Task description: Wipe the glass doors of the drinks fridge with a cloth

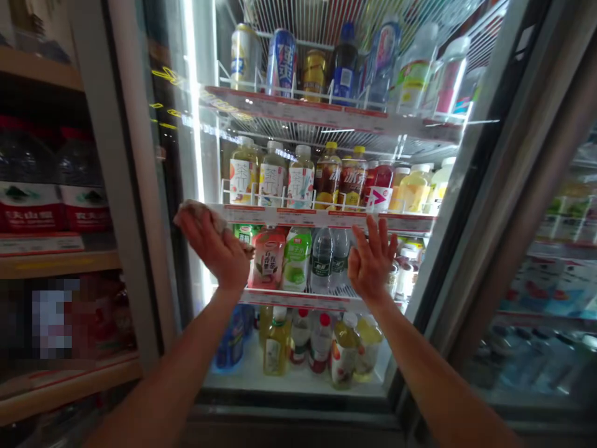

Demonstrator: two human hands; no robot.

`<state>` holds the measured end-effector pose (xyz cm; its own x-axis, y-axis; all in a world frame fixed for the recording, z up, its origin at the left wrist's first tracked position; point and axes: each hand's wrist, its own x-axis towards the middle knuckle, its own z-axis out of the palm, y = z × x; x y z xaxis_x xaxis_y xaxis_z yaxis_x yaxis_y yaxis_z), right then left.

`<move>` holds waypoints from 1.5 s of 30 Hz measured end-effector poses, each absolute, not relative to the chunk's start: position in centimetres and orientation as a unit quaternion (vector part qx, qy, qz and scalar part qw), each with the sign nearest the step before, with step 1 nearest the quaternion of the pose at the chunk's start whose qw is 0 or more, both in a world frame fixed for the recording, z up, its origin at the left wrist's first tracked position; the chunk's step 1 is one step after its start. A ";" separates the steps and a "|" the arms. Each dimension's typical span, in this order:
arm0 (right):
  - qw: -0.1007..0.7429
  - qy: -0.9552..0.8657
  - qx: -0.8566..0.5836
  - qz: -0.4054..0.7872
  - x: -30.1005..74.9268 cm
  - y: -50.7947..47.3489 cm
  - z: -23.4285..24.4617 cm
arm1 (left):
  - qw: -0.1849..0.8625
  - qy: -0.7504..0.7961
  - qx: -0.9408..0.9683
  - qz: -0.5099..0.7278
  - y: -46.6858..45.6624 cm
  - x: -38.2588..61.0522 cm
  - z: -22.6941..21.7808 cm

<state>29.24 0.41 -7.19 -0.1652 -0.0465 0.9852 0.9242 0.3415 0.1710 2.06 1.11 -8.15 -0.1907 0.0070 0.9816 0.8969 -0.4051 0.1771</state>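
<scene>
In the head view, my left hand [219, 249] is raised at the left side of a drinks cooler's glass door [170, 162]. Under its fingers is a pale, crumpled cloth [205, 211], pressed flat toward the pane. My right hand [372, 258] is up at the right of the same pane, fingers spread, holding nothing; whether its fingertips touch the glass I cannot tell. Behind the hands, through the glass, are a red tea bottle [268, 258], a green bottle [297, 258] and clear water bottles [321, 258].
Metal door frames [135, 186] border the pane on both sides. A wooden shelf [60, 264] with red-labelled water bottles [28, 180] stands at the left. Another cooler section [555, 267] is on the right. Inside, cans [281, 62] and bottles [275, 348] fill several racks.
</scene>
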 end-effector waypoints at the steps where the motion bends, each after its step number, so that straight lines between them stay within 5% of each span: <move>1: 0.541 -0.616 -0.353 -0.450 29.2 0.4 -7.2 | 0.362 -0.421 -0.503 -0.662 1.1 3.4 -8.2; 7: 0.541 -0.621 -0.335 -0.457 29.7 0.5 -7.2 | 0.495 -0.221 -0.720 -0.433 0.4 8.8 -10.2; 15: 0.555 -0.611 -0.340 -0.450 29.2 0.6 -7.2 | 0.405 -0.404 -0.478 -0.666 0.8 1.8 -8.1; 22: 0.553 -0.612 -0.325 -0.463 29.6 0.7 -7.3 | 0.511 -0.234 -0.715 -0.416 0.2 9.7 -10.0; 29: 0.553 -0.608 -0.338 -0.459 29.4 0.7 -7.3 | 0.438 -0.377 -0.543 -0.609 0.7 5.9 -7.2; 36: 0.553 -0.608 -0.323 -0.469 29.6 0.7 -7.3 | 0.527 -0.224 -0.720 -0.393 0.2 11.0 -8.8; 42: 0.561 -0.608 -0.328 -0.457 29.4 0.8 -7.3 | 0.453 -0.362 -0.550 -0.601 0.7 5.9 -7.3; 45: 0.561 -0.606 -0.333 -0.455 29.4 0.8 -7.3 | 0.457 -0.338 -0.576 -0.587 0.7 7.7 -7.9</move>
